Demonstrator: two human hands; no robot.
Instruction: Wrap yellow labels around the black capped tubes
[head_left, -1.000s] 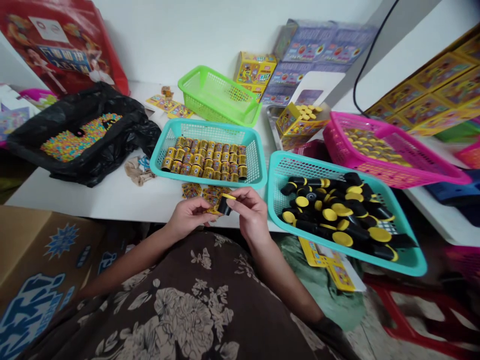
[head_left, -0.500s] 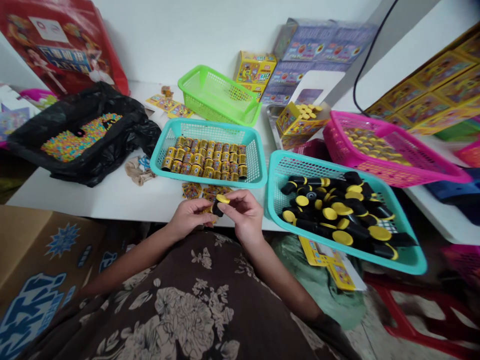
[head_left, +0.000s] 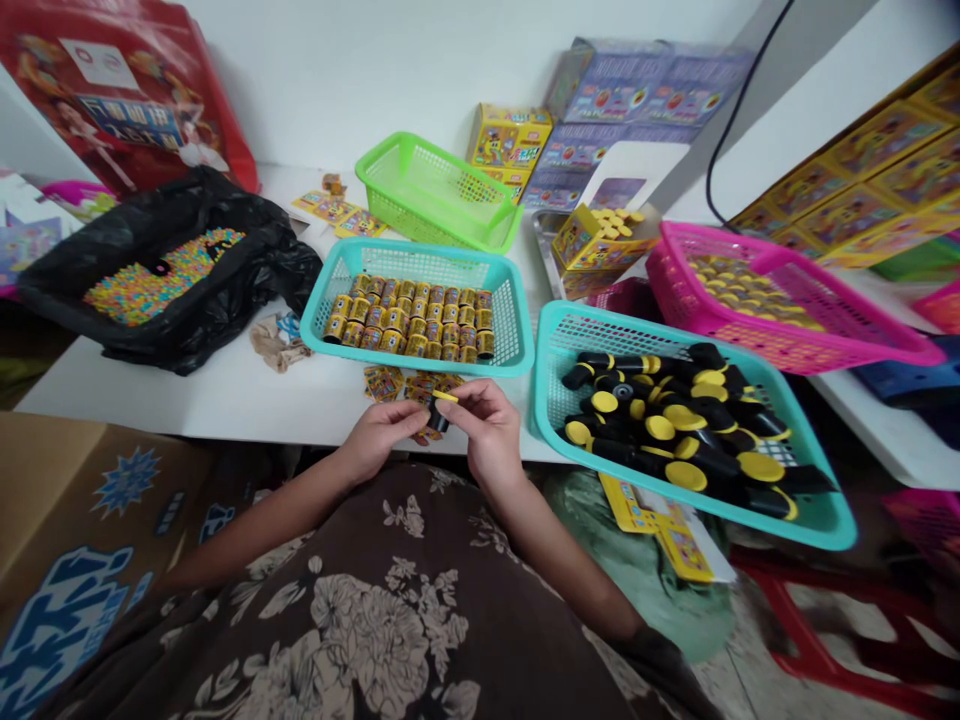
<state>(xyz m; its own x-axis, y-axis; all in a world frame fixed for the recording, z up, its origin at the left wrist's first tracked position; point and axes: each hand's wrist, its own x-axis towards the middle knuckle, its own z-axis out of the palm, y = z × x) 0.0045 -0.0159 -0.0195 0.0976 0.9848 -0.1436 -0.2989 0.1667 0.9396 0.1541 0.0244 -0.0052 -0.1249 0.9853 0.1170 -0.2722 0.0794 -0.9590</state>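
Between my hands, at the table's front edge, is a small black container (head_left: 439,414) with a yellow lid. My right hand (head_left: 491,430) pinches it near the lid. My left hand (head_left: 382,437) has its thumb and fingers pressed together at the container's left side; part of a printed label shows under the fingers. Loose printed labels (head_left: 384,381) lie just beyond my hands. Behind them a teal basket (head_left: 416,363) holds rows of labelled containers (head_left: 405,318). To the right, another teal basket (head_left: 551,400) holds a heap of black containers with yellow lids (head_left: 686,418).
A green basket (head_left: 427,190) stands at the back. On the left is a black plastic-lined bin (head_left: 67,250) of colourful pellets. A pink basket (head_left: 757,335) and an opened yellow box (head_left: 592,262) are at the right. A cardboard box (head_left: 82,520) stands at the lower left.
The black container has turned more upright, so its lid now shows edge-on. My left fingers have shifted slightly along its side.
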